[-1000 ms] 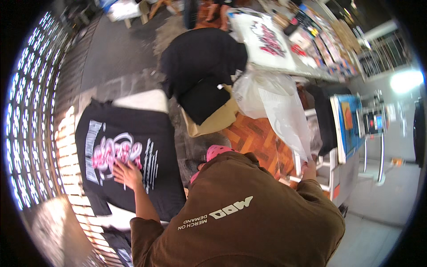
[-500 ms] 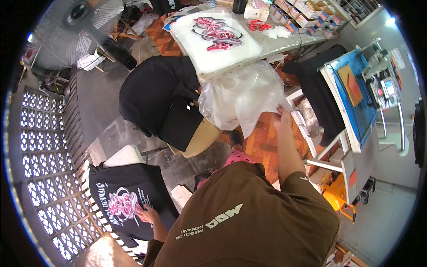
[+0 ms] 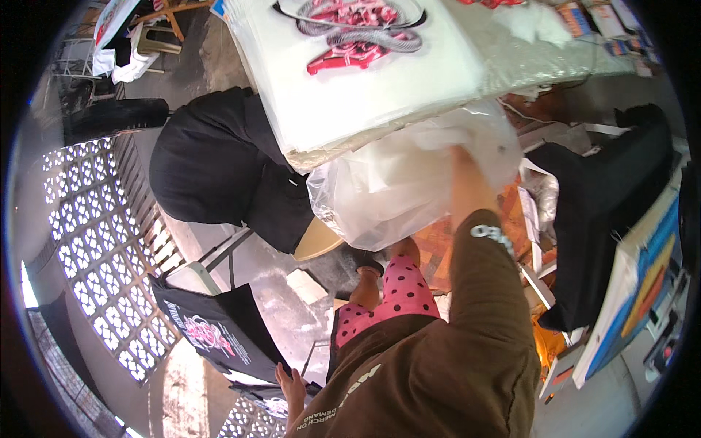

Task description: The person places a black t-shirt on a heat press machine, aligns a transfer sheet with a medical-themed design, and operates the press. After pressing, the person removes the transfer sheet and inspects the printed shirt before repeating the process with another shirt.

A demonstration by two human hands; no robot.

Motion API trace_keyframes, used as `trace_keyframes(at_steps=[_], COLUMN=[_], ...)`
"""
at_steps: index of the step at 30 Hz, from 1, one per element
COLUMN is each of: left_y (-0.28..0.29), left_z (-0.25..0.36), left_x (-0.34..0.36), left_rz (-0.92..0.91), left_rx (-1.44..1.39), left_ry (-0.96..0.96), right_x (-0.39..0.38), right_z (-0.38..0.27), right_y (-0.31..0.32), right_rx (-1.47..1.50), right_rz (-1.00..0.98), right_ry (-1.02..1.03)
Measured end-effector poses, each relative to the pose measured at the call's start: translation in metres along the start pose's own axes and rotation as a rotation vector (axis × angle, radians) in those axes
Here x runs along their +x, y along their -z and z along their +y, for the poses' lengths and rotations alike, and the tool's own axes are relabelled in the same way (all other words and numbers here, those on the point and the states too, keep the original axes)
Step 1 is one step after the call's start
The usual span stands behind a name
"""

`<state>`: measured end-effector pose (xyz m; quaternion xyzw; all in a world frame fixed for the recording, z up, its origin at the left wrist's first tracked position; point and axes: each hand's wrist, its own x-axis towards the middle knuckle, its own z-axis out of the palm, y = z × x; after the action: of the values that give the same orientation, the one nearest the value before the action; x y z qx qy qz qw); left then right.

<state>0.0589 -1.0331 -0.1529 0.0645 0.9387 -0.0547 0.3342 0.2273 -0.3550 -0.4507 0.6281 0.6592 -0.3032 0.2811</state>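
Observation:
My right hand (image 3: pixel 461 164) reaches into a large clear plastic bag (image 3: pixel 358 197) that hangs at the table's near edge. Crumpled translucent white sheets (image 3: pixel 409 160) fill the bag. The fingers of that hand are smeared and hidden among the sheets. At the lower left, my left hand (image 3: pixel 292 387) is open with its fingers apart, beside a black T-shirt (image 3: pixel 255 317). The shirt lies spread over a pale board and bears a pink and white print (image 3: pixel 208 332). Whether the hand touches the cloth I cannot tell.
A stack of printed film sheets (image 3: pixel 372 87) lies on the plastic-covered table (image 3: pixel 569 73) ahead. Black garments (image 3: pixel 212 160) are heaped left of the bag. Black cloth (image 3: pixel 602 204) hangs at the right, next to a blue-topped machine (image 3: pixel 631 277). A patterned lattice wall (image 3: pixel 109 248) stands at left.
My right hand has left the white sheet at the bag's right side and moved into the bag. My left hand has come off the shirt's print. The view has shifted closer to the table.

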Motion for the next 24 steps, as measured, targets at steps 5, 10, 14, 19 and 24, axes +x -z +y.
trace_keyframes(at_steps=[5, 10, 14, 19, 24], left_y=[-0.040, -0.051, -0.005, 0.013, -0.042], left_z=[-0.040, -0.044, -0.015, -0.114, -0.297], left_x=[0.018, 0.052, 0.076, 0.101, 0.157], left_rz=[-0.271, -0.272, -0.018, 0.499, 0.733], left_rx=[-0.158, -0.253, -0.687, -0.369, -0.299], left_ry=[0.071, -0.136, -0.076, -0.044, 0.510], right_x=[0.049, -0.001, -0.070, -0.192, -0.254], right_z=[0.043, 0.056, 0.060, 0.054, 0.077], right_y=[0.021, -0.006, 0.000, 0.038, -0.010], right_rx=[-0.017, 0.000, -0.166, -0.369, -0.170], right_rz=[-0.027, -0.200, -0.173, 0.046, 0.460], right_ry=[0.011, 0.075, 0.118, 0.131, 0.430])
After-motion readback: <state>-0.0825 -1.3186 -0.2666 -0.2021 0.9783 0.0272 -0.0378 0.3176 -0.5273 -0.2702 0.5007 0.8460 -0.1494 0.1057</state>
